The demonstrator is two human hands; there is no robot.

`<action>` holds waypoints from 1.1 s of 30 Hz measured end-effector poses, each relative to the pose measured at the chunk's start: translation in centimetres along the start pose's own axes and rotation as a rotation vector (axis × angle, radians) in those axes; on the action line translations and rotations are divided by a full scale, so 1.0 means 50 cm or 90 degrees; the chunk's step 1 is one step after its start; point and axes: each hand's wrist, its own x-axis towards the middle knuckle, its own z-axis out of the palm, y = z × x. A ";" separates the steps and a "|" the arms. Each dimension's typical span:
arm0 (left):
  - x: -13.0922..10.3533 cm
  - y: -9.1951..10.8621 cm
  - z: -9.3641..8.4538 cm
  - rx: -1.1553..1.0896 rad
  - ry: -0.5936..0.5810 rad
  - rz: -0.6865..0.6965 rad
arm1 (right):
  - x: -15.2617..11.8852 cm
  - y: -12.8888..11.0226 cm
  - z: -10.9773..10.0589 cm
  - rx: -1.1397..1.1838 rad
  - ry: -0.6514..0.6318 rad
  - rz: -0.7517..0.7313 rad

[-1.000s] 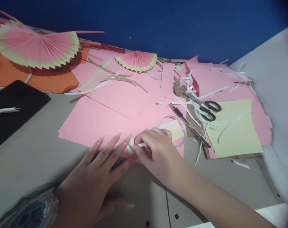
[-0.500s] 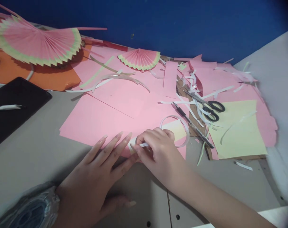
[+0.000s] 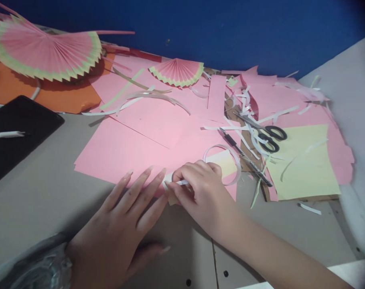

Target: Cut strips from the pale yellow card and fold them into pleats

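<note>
My right hand (image 3: 200, 192) is closed in a pinch on a narrow white strip (image 3: 182, 182). Under its fingertips lies a pale piece of paper (image 3: 168, 178) at the near edge of the large pink paper (image 3: 134, 148); most of that piece is hidden. My left hand (image 3: 119, 224) rests flat with fingers spread, its fingertips at the pink paper's near edge, just left of the right hand. Behind the right hand is a thin white ring (image 3: 239, 170), like a narrow tape roll, around a pale yellow paper piece (image 3: 226, 162).
Scissors (image 3: 269, 138) and a black pen (image 3: 230, 140) lie among white paper scraps on the right, beside a yellow sheet (image 3: 305, 164). Pleated pink paper fans (image 3: 176, 72) lie at the back near the blue wall (image 3: 200, 28). A black tablet-like slab (image 3: 23, 140) is on the left.
My left hand has shifted slightly left, its fingers drawing away from the right hand and uncovering a bit more of the pale paper. The right hand keeps its pinch in place.
</note>
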 end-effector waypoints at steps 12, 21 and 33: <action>-0.006 0.003 0.001 0.022 0.016 0.009 | -0.001 -0.001 0.001 -0.014 0.008 -0.001; -0.003 0.002 0.003 0.019 0.009 0.012 | 0.000 -0.001 0.005 -0.016 0.012 -0.002; -0.005 0.000 0.005 0.014 0.030 0.009 | -0.002 0.000 0.002 -0.011 0.012 -0.005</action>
